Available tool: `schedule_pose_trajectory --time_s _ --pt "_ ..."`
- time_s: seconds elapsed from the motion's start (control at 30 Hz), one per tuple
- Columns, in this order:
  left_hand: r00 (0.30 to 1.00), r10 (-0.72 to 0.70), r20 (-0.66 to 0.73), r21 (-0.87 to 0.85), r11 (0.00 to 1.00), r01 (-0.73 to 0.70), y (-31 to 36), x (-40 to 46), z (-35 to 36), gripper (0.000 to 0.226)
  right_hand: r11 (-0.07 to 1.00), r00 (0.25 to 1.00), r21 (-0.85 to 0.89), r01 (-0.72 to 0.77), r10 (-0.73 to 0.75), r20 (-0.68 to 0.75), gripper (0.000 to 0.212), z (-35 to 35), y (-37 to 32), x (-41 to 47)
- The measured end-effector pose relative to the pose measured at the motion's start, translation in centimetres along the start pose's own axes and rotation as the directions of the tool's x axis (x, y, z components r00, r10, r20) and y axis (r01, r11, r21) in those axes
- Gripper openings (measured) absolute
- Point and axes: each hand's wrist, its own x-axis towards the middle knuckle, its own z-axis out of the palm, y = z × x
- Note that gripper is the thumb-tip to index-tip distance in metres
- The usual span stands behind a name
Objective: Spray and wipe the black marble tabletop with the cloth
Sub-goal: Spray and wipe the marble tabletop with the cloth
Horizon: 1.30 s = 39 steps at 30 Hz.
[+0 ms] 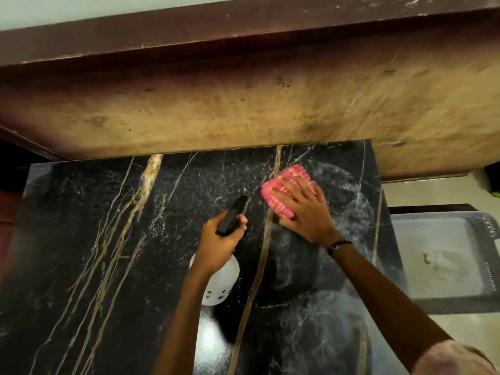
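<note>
Down on the black marble counter (pixel 94 239), the left hand (pixel 219 244) has its fingers (pixel 241 221) wrapped around a white spray bottle (pixel 220 282) with a black trigger head, held just above the middle of the surface. Just right of it, the right hand (pixel 303 209) lies flat with fingers spread, pressing a folded pink cloth (pixel 286 185) against the wet, streaked stone near the far right corner.

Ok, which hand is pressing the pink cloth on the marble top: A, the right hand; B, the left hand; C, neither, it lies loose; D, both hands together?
A: the right hand lies flat on the pink cloth against the black marble tabletop, while the left hand grips the spray bottle.
</note>
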Motion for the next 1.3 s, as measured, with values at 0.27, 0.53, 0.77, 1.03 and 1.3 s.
schedule_pose_trajectory --time_s 0.27,0.53,0.77,1.03,1.3 --pt "1.000 0.010 0.014 0.022 1.000 -0.011 -0.2 -1.6 2.0 0.013 0.939 0.940 0.045 -0.340 0.337 0.053 0.073 -1.4 3.3 6.3" --pt "0.999 0.032 0.005 0.061 0.998 -0.032 -0.5 -2.7 4.0 0.015 0.998 0.999 0.040 -0.048 0.048 -0.002 0.067 -0.1 1.2 -0.2" --pt "1.000 0.026 0.007 0.015 1.000 -0.027 0.1 -3.7 5.5 0.021 0.950 0.952 0.058 -0.307 0.308 0.002 0.072 -2.2 7.8 -3.9" --pt "1.000 0.006 0.013 0.043 0.999 -0.007 -0.8 -5.2 6.9 0.019 0.972 0.973 0.054 -0.228 0.225 0.058 0.070 -1.8 5.2 -1.0" --pt "0.999 -0.010 0.030 0.018 1.000 0.010 -1.2 -6.5 8.4 0.018 0.971 0.971 0.027 -0.237 0.237 -0.021 0.070 -3.1 10.1 -12.7"
